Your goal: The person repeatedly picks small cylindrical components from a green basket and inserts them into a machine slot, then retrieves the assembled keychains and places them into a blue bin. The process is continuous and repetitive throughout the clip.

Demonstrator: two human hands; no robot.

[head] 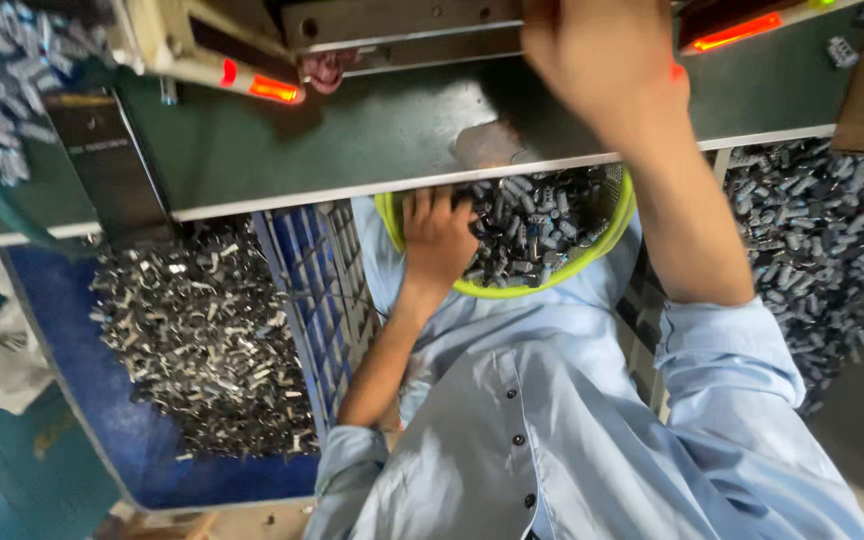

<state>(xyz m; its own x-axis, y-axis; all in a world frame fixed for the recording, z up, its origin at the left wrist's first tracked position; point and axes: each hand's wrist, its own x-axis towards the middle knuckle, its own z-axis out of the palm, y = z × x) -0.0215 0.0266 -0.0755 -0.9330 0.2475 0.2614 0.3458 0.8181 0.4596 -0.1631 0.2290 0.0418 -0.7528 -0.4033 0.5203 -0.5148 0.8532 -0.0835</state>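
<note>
My left hand (438,240) reaches down into a yellow-green round basket (592,252) on my lap, its fingers buried among several small dark metal parts (537,225). Whether it grips one I cannot tell. My right hand (602,60) is raised over the green machine table (372,130), near the press tooling (402,30) at the top; it is blurred and its fingers are cut off by the frame edge.
A blue crate (102,400) at left holds a heap of shiny metal scrap pieces. More dark parts are piled at right (822,230) and top left (2,70). Orange lights glow on the machine (272,90). The table edge overhangs the basket.
</note>
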